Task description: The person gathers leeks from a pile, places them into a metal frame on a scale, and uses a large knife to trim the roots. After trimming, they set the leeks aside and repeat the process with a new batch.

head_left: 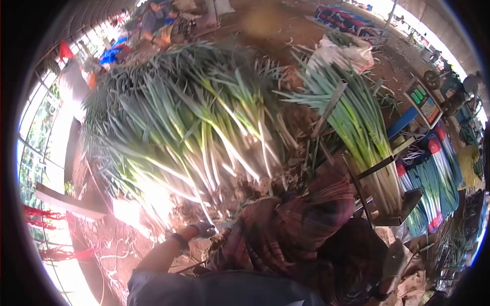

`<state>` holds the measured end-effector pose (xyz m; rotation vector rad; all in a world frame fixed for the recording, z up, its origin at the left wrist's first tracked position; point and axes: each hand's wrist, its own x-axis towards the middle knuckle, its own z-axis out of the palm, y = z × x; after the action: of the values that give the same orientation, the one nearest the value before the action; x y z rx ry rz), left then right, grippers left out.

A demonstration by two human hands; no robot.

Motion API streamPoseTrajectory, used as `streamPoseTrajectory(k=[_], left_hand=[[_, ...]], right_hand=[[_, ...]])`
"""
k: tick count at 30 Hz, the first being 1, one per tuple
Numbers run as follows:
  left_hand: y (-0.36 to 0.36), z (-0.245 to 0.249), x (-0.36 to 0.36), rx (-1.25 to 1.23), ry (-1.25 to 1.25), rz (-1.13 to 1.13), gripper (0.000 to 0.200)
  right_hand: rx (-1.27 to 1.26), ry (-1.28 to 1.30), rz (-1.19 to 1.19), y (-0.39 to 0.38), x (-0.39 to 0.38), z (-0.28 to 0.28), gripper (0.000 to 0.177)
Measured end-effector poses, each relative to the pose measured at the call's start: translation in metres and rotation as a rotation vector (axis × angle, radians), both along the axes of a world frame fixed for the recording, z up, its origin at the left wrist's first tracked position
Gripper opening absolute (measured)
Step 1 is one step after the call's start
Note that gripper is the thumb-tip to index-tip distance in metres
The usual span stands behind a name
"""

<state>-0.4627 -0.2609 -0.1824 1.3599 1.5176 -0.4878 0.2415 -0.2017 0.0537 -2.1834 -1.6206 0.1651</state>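
Observation:
A wide heap of long green onions (204,122) lies in front of me, leaves pointing away and white root ends towards me. My left hand (205,229), in a grey glove, is low at the near edge of the heap. Its fingers are curled at the root end of one thin white onion stalk (204,208). At the lower right is my right hand (393,260), gloved and dim; its fingers do not show clearly. Beyond it, a bundle of green onions (360,135) rests in a metal cradle (390,219). Plaid cloth (291,219) covers my lap.
A scale display (424,102) with green digits stands on a blue post at the right. Onion bundles with red bands (433,173) lie beyond the cradle. A white sack (347,51) sits further back. Another person (153,23) is at the far left.

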Motion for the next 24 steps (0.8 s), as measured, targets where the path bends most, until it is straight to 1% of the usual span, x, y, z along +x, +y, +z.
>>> streamPoseTrajectory(k=[1,3,4,6,8,9,10,11,12,13,14,16,17,18,19,21,24], left_hand=[[-0.011,-0.016,-0.006,0.011,-0.008,0.047,0.060],[-0.030,-0.011,0.001,0.059,-0.027,0.123,0.057],[-0.034,-0.015,0.002,0.025,-0.053,0.165,0.055],[-0.049,-0.046,-0.006,0.084,-0.151,0.011,0.053],[-0.074,-0.070,-0.006,0.176,-0.163,-0.034,0.050],[-0.078,-0.070,-0.006,0.140,-0.217,-0.064,0.047],[-0.079,-0.052,-0.002,0.125,-0.212,-0.006,0.045],[-0.076,-0.020,0.002,0.114,-0.207,0.046,0.042],[-0.079,-0.004,0.005,0.105,-0.201,0.094,0.040],[-0.097,-0.039,-0.007,0.263,-0.273,0.134,0.038],[-0.099,-0.038,-0.006,0.279,-0.272,0.230,0.038],[-0.085,-0.034,-0.005,0.314,-0.268,0.412,0.036],[-0.068,-0.018,-0.001,0.311,-0.330,0.355,0.042],[-0.047,0.010,0.012,0.291,-0.325,0.348,0.038],[-0.030,0.028,0.029,0.271,-0.320,0.345,0.035],[-0.024,-0.020,0.052,0.392,-0.580,0.499,0.036],[0.024,0.005,0.094,0.239,-0.764,0.716,0.037]], right_hand=[[-0.035,0.038,-0.071,-0.003,0.012,0.005,0.032],[-0.049,0.083,-0.133,-0.008,0.030,0.005,0.032],[-0.045,0.093,-0.148,-0.010,0.038,0.003,0.032],[-0.045,0.106,-0.163,-0.011,0.051,-0.003,0.032],[-0.067,0.113,-0.185,-0.012,0.059,-0.006,0.032],[-0.071,0.117,-0.190,-0.010,0.062,-0.008,0.032],[-0.080,0.118,-0.201,-0.011,0.066,-0.008,0.032],[-0.086,0.119,-0.204,-0.010,0.069,-0.009,0.032],[-0.095,0.118,-0.208,-0.011,0.071,-0.010,0.032],[-0.102,0.122,-0.212,-0.010,0.073,-0.010,0.033],[-0.105,0.122,-0.215,-0.010,0.074,-0.010,0.033],[-0.121,0.130,-0.223,-0.011,0.077,-0.011,0.033],[-0.124,0.134,-0.226,-0.012,0.078,-0.011,0.033],[-0.130,0.141,-0.232,-0.014,0.079,-0.010,0.033],[-0.138,0.139,-0.235,-0.014,0.080,-0.009,0.033],[-0.143,0.149,-0.240,-0.016,0.083,-0.009,0.033],[-0.149,0.168,-0.244,-0.021,0.085,-0.008,0.033]])
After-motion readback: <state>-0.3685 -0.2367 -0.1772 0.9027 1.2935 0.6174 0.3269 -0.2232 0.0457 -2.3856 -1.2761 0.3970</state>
